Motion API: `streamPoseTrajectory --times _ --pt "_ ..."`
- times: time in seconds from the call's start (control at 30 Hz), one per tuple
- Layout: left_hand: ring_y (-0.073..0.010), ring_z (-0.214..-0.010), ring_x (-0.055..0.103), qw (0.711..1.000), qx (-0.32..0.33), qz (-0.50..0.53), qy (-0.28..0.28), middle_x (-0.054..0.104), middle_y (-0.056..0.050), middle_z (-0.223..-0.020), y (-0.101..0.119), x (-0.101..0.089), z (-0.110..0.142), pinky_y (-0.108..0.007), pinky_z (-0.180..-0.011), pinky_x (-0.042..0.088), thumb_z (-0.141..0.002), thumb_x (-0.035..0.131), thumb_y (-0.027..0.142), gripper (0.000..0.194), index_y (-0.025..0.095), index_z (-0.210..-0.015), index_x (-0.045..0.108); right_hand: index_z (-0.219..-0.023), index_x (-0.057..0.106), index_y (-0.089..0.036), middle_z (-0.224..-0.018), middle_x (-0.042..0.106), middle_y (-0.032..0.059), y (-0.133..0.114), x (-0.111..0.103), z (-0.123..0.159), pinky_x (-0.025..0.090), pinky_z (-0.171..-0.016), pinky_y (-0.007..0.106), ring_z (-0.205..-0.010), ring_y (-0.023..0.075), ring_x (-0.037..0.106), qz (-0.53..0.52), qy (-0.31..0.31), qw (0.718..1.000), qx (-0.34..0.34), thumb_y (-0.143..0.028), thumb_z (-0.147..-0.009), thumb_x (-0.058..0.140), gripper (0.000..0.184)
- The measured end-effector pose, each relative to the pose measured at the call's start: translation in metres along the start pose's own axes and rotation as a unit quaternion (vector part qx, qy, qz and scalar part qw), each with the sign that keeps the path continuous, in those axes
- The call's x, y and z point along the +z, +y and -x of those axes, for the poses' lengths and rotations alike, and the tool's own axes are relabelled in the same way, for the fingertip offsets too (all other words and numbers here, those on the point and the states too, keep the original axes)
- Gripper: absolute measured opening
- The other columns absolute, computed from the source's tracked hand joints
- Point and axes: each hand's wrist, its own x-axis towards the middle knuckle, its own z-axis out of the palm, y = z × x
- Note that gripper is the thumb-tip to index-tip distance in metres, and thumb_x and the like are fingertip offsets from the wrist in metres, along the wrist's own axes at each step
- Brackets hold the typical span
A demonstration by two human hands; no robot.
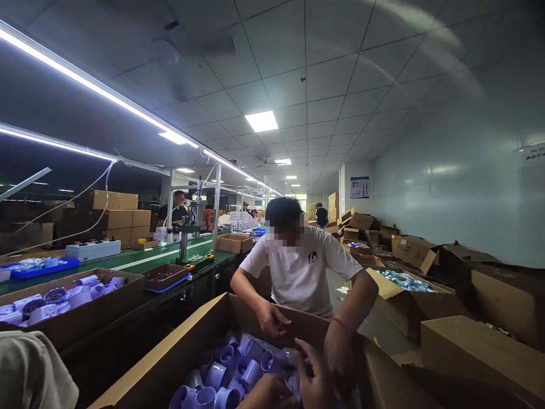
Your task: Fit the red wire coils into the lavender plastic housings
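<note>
A large cardboard box [159, 355] stands in front of me, holding many pale, purple-tinted plastic cup-like parts [217, 375]. My left hand [268, 393] is low over the parts at the bottom edge of the view, back of the hand up; its fingertips are hidden. Just right of it, my right hand [315, 378] reaches over the parts with fingers curved and apart, and no held part shows in it. Pale parts lie between my hands, but contact is unclear. Across the box, a co-worker's hand [272, 319] hangs over the far wall, and their other hand [340, 349] reaches inside.
A co-worker in a white shirt [298, 272] leans over the box's far side. Left, a green workbench [140, 258] bears a press machine [196, 221] and a box of similar parts [85, 318]. Right stand more cardboard boxes [409, 312], one holding light-blue pieces.
</note>
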Motion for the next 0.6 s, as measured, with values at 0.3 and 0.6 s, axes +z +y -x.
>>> streamPoseTrajectory --times 0.3,0.6 --pt "-0.0126 -0.055 0.046 0.903 -0.137 0.381 0.146 0.056 -0.001 -0.058 0.023 -0.031 0.0 -0.027 -0.059 0.038 -0.046 0.068 0.074 0.064 0.014 -0.066 0.067 -0.081 0.07 -0.022 -0.072 0.07 0.0047 -0.003 0.021 0.018 0.049 -0.062 0.028 -0.063 0.0204 0.062 0.011 -0.091 0.994 0.055 -0.046 -0.068 0.062 0.028" --pt "-0.0133 -0.054 0.049 0.879 -0.199 0.417 0.116 0.056 0.0 -0.053 0.022 -0.032 0.002 -0.027 -0.06 0.042 -0.026 0.081 0.065 0.061 0.015 -0.058 0.067 -0.08 0.062 -0.022 -0.074 0.068 0.0026 -0.011 0.029 0.02 0.047 -0.067 0.027 -0.072 0.0205 0.062 0.0 -0.033 0.99 0.138 -0.047 -0.066 0.068 0.03"
